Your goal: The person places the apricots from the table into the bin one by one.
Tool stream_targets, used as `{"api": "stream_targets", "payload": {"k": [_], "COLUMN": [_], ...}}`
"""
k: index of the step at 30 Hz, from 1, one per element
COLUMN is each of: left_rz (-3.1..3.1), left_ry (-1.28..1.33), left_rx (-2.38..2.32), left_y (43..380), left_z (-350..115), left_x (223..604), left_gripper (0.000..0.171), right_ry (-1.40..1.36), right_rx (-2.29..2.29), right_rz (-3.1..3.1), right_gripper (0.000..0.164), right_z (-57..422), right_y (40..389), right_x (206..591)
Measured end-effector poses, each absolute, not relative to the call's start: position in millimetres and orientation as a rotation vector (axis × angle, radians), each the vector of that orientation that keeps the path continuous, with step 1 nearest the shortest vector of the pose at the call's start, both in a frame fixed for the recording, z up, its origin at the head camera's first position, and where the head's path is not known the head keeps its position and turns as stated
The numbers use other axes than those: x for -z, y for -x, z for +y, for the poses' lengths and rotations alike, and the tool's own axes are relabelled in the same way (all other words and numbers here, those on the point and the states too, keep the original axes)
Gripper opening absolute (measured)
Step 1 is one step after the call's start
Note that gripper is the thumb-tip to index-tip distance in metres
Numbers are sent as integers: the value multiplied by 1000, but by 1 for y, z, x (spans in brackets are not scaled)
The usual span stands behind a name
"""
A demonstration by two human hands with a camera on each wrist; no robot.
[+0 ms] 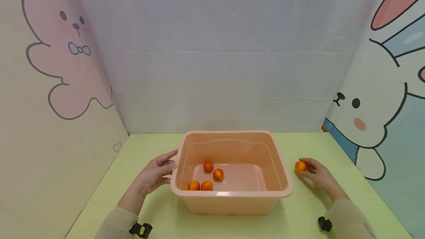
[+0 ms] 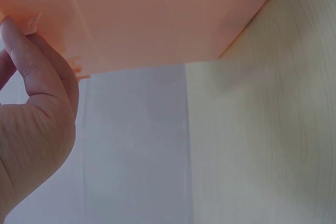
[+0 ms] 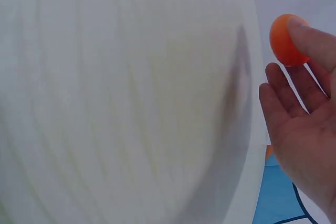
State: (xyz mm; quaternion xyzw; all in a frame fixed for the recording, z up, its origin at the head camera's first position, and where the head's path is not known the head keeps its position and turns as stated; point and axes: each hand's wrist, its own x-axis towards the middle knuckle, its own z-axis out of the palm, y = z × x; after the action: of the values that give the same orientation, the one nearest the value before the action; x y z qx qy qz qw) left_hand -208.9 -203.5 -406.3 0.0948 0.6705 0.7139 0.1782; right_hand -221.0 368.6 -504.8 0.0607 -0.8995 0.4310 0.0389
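A pink plastic basin (image 1: 232, 209) stands on the table, with several small round orange fruits (image 1: 218, 175) in the left part of its floor. At the basin's left side, my left hand (image 1: 157, 172) holds the rim, thumb near the top edge; in the left wrist view the thumb and fingers (image 2: 37, 66) meet the basin wall (image 2: 157, 14). To the right of the basin, my right hand (image 1: 317, 174) pinches one more small orange fruit (image 1: 300, 166) between thumb and fingers. In the right wrist view this fruit (image 3: 287, 40) is smooth and oval, and the other fingers spread below it.
The pale yellow-green table (image 1: 156, 217) is bounded by a white sheet (image 1: 212, 65) behind. Side panels carry a pink bear drawing (image 1: 76, 80) on the left and a white rabbit drawing (image 1: 372, 117) on the right.
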Motion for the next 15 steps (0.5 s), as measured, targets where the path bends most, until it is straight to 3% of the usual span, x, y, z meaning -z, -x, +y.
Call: {"api": "stream_targets", "payload": {"k": [15], "left_rz": [1901], "left_ry": [-277], "left_rx": [-2012], "left_y": [210], "left_z": [-204], "left_x": [407], "left_gripper": [65], "right_ry": [-393], "right_rx": [-1469], "right_rz": [-2525], "right_gripper": [54], "right_z": [357], "right_y": [231], "right_x": [416]}}
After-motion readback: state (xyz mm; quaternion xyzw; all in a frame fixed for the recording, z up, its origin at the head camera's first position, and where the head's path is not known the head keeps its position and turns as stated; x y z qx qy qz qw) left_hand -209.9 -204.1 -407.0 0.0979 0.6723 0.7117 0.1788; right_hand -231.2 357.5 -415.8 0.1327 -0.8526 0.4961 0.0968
